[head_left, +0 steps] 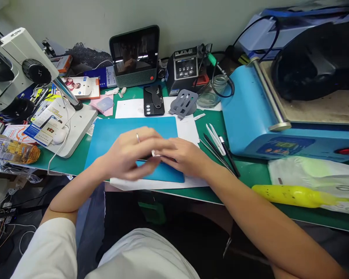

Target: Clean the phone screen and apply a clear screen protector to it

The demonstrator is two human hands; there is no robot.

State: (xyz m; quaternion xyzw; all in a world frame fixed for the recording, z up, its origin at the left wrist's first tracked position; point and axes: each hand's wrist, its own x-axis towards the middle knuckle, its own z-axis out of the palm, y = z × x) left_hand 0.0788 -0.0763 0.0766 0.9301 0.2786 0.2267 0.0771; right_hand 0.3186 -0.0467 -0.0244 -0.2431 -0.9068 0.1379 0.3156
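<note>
My left hand [135, 153], with a ring on one finger, hovers over the blue mat [104, 133]. Its fingers stretch across toward my right hand and its thumb stands apart below. My right hand [187, 157] is closed, its fingertips pinching a small white scrap [156, 154], perhaps tissue. Under both hands lies a thin dark flat object [145, 159], mostly covered, so its kind cannot be made out. White paper [128, 184] shows beneath the mat's front edge.
Tweezers and pen-like tools [221, 145] lie right of the mat. Behind it are a phone [154, 110], a grey slotted holder [184, 102] and a glass jar [212, 93]. A microscope stand [66, 143] is at left, a blue machine [247, 124] and yellow bottle [291, 195] at right.
</note>
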